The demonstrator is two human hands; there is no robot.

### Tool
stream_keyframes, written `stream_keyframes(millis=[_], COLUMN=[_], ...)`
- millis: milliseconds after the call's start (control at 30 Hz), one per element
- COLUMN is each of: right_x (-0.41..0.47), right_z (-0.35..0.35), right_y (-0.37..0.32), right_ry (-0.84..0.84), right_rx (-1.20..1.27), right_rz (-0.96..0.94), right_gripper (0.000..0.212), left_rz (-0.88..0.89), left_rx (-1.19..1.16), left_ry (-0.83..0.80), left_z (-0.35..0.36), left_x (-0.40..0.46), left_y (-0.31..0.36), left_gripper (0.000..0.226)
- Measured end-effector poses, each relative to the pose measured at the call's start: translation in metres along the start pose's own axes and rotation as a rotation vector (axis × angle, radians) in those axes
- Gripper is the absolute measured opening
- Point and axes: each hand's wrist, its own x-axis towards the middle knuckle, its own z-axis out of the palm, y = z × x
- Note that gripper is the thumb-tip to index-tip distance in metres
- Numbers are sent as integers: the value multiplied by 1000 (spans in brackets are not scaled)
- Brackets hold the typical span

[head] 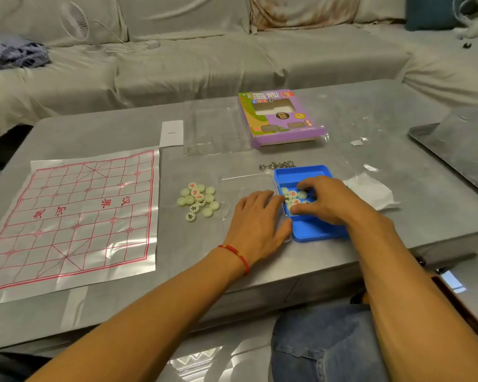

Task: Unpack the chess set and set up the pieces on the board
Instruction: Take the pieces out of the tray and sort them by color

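A plastic-sheet board (75, 216) with a red grid lies flat at the left of the grey table. A pile of several pale round pieces (198, 201) sits to its right. A blue tray (309, 232) holds more pieces (291, 195). My right hand (329, 199) reaches into the tray, fingers curled over the pieces there; whether it grips one is hidden. My left hand (257, 224) rests flat on a clear lid (243, 186), its thumb against the tray's left wall.
A purple game box (282, 117) and a clear plastic cover (213, 128) lie at the table's far side, next to a white slip (171, 133). Metal ring puzzles (276, 165) sit behind the tray. Crumpled wrap (370, 191) and a metal tray (458, 155) are right.
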Motion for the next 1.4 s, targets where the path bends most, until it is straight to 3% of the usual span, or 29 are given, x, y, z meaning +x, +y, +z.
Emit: stream_keyframes(millis=[167, 667, 900, 1033, 1167, 1400], right_x=[10, 13, 9, 6, 5, 9], right_z=[1, 0, -5, -10, -12, -14], right_y=[-1, -12, -16, -17, -15, -22], right_ry=[-57, -23, 1, -16, -3, 118], right_rx=[-9, 161, 79, 61, 100, 104], right_rz=[-44, -84, -90, -60, -29, -25], right_gripper=[64, 12, 12, 14, 16, 15], left_rz=[23, 42, 66, 39, 54, 20], left_rx=[-12, -94, -181, -137, -30, -142], left_ry=[-6, 19, -16, 67, 56, 114], left_z=[4, 3, -5, -15, -13, -15], left_x=[1, -5, -4, -19, -43, -48], left_y=[-8, -12, -17, -28, -33, -30], left_gripper=[57, 52, 46, 35, 41, 41])
